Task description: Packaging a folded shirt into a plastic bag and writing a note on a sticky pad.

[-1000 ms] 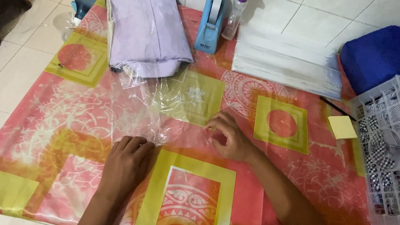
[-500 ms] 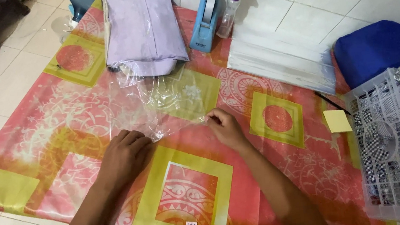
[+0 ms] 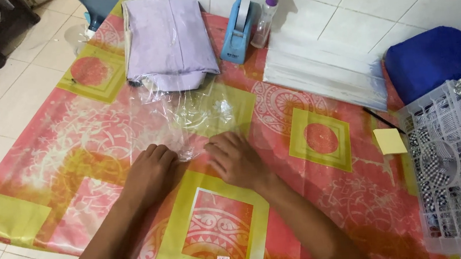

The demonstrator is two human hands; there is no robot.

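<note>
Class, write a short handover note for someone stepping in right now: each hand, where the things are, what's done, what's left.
Left hand: flat on the near edge of the clear plastic bag, holding nothing.
Right hand: the same, beside it.
The folded lilac cloth lies at the bag's far end, seemingly partly inside.
The blue tape dispenser stands unused beyond.
Left: the near edge looks unsealed.

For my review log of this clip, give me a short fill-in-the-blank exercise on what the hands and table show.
1. Both hands, left hand and right hand, rest on the near edge of a clear ____ bag.
2. The folded cloth at the bag's far end is ____ in colour.
3. The tape dispenser stands between the cloth and a ____ bottle.
4. The yellow notepad lies just left of a white ____.

Missing words: plastic; lilac; spray; basket
</note>
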